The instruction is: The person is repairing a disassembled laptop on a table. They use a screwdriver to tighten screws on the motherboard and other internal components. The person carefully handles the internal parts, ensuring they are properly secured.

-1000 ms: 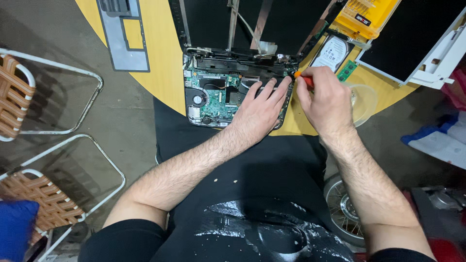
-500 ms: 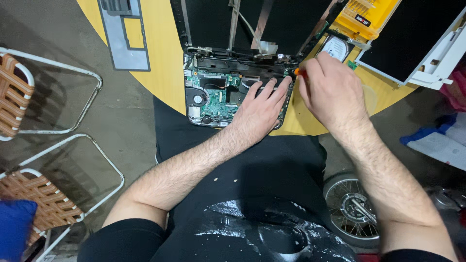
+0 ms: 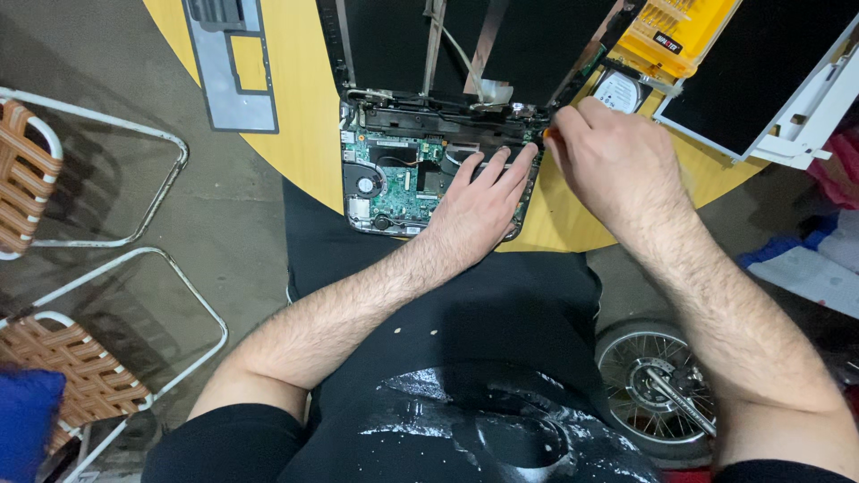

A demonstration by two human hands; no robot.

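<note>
1. Table: a round yellow top, directly ahead of the seated person; it carries every item below.
2. Opened laptop base: lies at the near table edge, straight ahead of both hands, long axis running left to right. Its cover is off, exposing a green circuit board, a small round fan at the left and a dark hinge bar along the far side.
3. Left hand: rests flat, fingers spread, on the right part of the base, pressing it down and holding nothing.
4. Right hand: closed around an orange-handled screwdriver, of which only a sliver shows. It is the nearer hand to the base's far right corner, where the tip seems to meet the hinge; the contact itself is hidden.
5. Yellow bit case: lies beyond the right hand, apart from it.
</note>
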